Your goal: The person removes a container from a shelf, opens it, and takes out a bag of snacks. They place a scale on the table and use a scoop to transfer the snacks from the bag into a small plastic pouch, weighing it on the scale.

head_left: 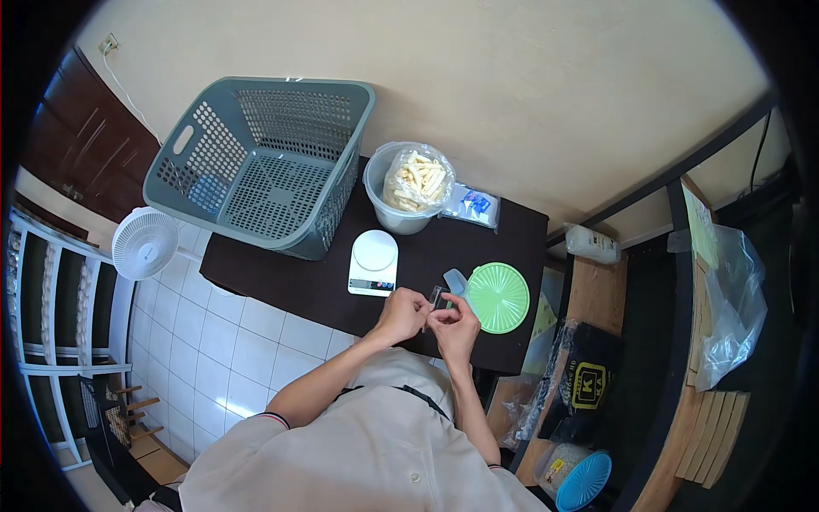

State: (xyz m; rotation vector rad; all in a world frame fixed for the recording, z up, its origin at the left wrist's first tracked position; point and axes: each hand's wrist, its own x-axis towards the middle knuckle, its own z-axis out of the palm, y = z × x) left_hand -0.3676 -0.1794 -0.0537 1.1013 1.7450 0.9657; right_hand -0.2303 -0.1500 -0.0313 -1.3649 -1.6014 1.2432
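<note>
My left hand [401, 316] and my right hand [454, 328] meet at the front edge of the dark table. Their fingers are closed in a pinch on a small clear plastic piece [437, 296], perhaps a bag; its exact kind is too small to make out. Just ahead of my left hand stands a white kitchen scale [374, 260] with nothing on its round plate. Beside my right hand lie a blue-grey scoop [456, 281] and a round green lid [499, 297]. Behind the scale, a white bucket [404, 224] holds an open clear bag of pale stick-shaped snacks [418, 181].
A large grey-green laundry basket [299, 235] sits on the table's left part. A flat pack of clear plastic bags [472, 207] lies right of the bucket. A white fan [146, 243] stands at left. Wooden shelves [597, 294] with a blue-lidded jar [583, 480] are at right.
</note>
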